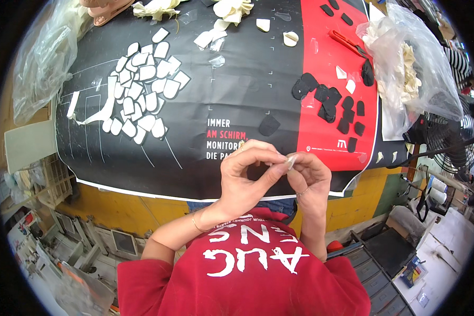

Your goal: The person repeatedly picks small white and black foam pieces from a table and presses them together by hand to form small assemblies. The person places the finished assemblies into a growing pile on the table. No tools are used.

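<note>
Both hands met over the near edge of the table, pinching one small translucent whitish petal-shaped piece (291,160) between them. The left hand (246,176) closed thumb and forefinger on it from the left, and the right hand (309,178) gripped it from the right, fingers curled in, so the piece sat just above the black part of the glossy black-and-red printed sheet (237,84) covering the table. Just beyond the hands lay a single black rounded fabric cut-out (269,125). Further right, on the red band, a scatter of similar black cut-outs (336,105) lay close together, with red-handled scissors (347,43) at the far side. A clear plastic bag of cream pieces (411,68) slumped at the right end. Far to the left, a tight cluster of white rounded cut-outs (142,87) covered the black area, and another clear crumpled bag (39,58) hung off the left end.
</note>
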Motion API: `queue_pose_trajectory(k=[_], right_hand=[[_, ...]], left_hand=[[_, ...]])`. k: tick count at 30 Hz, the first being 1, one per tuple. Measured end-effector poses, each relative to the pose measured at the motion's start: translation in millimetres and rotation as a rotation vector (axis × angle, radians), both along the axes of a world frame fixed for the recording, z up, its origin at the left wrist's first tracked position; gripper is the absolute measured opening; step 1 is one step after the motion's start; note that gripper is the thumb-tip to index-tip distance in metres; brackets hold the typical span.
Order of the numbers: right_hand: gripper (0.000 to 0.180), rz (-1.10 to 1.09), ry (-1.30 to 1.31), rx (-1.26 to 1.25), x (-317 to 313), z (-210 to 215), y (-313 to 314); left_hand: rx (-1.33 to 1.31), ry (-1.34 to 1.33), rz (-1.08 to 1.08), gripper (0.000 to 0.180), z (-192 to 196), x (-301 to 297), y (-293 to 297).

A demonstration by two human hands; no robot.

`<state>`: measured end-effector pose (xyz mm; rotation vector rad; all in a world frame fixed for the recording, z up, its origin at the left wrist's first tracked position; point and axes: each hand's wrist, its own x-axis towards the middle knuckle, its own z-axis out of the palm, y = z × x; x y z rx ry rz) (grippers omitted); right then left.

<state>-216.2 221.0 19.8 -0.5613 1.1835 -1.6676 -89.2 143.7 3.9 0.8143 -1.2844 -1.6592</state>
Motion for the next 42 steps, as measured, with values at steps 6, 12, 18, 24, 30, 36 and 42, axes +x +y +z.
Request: queue_pose_trajectory(k=[6, 12, 18, 24, 30, 36, 42], right_hand=[[0.014, -0.03, 0.279, 0.077, -15, -1, -8], [0.022, -0.037, 0.62, 0.313, -41, 8, -28], [0.012, 0.164, 0.828, 0.266, -36, 9, -49], [0.014, 0.215, 0.626, 0.421, -24, 9, -71], [0.013, 0.152, 0.622, 0.444, -15, -4, -85], [0.012, 0.218, 0.707, 0.52, -15, -3, -89], [0.009, 0.218, 0.694, 0.527, -11, 0, -89]], left_hand=[[-0.285, -0.193, 0.027, 0.018, -11, 2, -6], [-1.0, -0.977, -0.048, 0.045, -22, 20, -25], [-1.064, -0.854, -0.267, 0.044, -23, 37, -72], [-1.075, -0.885, -0.172, 0.039, -19, 50, -71], [-1.077, -0.921, -0.16, 0.036, -25, 42, -58], [-1.02, -0.929, -0.183, 0.039, -26, 41, -56], [-1.01, -0.905, -0.187, 0.04, -27, 42, -56]])
